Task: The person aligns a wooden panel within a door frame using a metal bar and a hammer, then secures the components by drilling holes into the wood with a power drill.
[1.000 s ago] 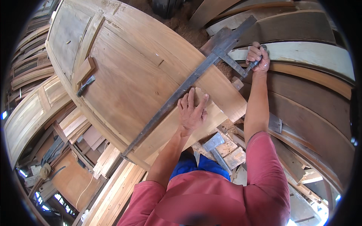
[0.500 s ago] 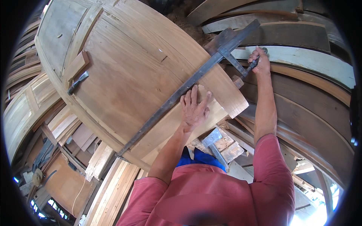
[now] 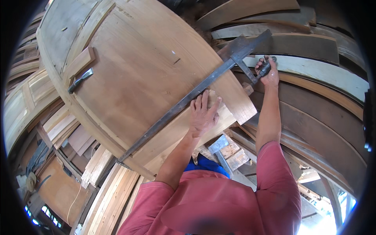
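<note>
A large panelled wooden door [image 3: 133, 66] lies in front of me. Across it runs a long metal bar clamp [image 3: 213, 77], from the near left edge past the right one. My right hand [image 3: 269, 74] is closed around the clamp's screw handle [image 3: 265, 69], just off the door's right edge; its fingers look loosely curled. On the pale rail at the near end rests my left hand [image 3: 203, 115], fingers spread and their tips close to the clamp bar. A small wood block [image 3: 248, 89] sits between the clamp's screw end and the door edge.
A chisel [image 3: 81, 80] and a short wood piece [image 3: 80, 64] lie on the door's left side. Below the door's near edge, a hammer [image 3: 219, 145] rests by my body. Curved-looking boards [image 3: 313, 103] are stacked at right; light planks [image 3: 113, 196] stand at lower left.
My right hand's fingers have loosened and shifted around the screw handle. My left hand stays on the rail. The whole view has moved slightly.
</note>
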`<state>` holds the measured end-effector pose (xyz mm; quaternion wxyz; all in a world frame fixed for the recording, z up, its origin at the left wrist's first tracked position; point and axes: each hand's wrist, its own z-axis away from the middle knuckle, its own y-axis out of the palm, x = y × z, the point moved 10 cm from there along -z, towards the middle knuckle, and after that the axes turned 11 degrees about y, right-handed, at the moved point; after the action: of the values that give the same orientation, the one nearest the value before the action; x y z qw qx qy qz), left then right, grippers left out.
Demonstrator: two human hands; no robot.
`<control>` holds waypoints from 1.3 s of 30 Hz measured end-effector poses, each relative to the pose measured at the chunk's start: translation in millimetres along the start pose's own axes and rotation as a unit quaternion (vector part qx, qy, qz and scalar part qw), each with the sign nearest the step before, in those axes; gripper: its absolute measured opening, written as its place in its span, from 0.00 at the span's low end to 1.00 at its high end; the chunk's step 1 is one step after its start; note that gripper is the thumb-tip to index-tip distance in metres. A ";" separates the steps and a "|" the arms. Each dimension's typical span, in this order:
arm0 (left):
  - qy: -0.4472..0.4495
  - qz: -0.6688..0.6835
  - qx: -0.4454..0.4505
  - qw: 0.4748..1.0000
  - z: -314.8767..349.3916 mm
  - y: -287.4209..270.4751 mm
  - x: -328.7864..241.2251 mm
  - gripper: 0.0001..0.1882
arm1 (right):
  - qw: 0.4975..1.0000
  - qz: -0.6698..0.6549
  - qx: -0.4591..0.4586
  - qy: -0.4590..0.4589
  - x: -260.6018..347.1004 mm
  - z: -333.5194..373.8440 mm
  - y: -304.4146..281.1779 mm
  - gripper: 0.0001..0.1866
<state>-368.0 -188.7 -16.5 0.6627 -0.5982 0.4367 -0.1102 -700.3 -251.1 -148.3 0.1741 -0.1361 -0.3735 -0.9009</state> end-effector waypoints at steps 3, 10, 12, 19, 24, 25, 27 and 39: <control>-0.003 0.008 0.005 1.000 1.8 1.6 -0.9 0.37 | 0.974 -0.137 0.147 0.107 -12.5 -10.9 12.3 0.12; -0.012 0.052 -0.019 0.998 8.8 -4.1 2.4 0.36 | 0.991 0.090 -0.099 0.022 14.5 -21.4 -48.2 0.19; -0.019 0.049 -0.048 0.997 14.4 -6.0 6.2 0.35 | 0.994 0.088 -0.071 0.008 19.0 -25.2 -40.4 0.18; -0.018 0.021 -0.122 0.992 22.1 -10.3 -1.7 0.29 | 0.782 0.556 -0.226 -0.168 22.3 50.2 -31.7 0.16; -0.014 0.066 -0.165 0.984 55.3 -29.9 12.6 0.27 | 0.512 0.839 -0.060 -0.171 -137.1 224.3 -24.5 0.16; -0.014 0.068 -0.177 0.982 71.6 -34.9 9.5 0.27 | 0.515 0.851 0.012 -0.105 -174.0 249.4 -59.2 0.16; -0.087 0.180 -0.245 0.949 138.1 -53.9 7.6 0.23 | 0.474 0.865 -0.051 0.159 -241.6 295.0 -139.5 0.19; -0.499 0.734 -0.406 0.218 579.8 95.0 -15.8 0.25 | 0.633 0.760 -0.081 0.119 -319.1 345.9 -113.2 0.09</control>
<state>-1.2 250.5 -150.4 0.2002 -0.1343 0.2485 0.9382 -419.6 140.5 -102.4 0.8287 -0.2769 -0.0389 -0.4849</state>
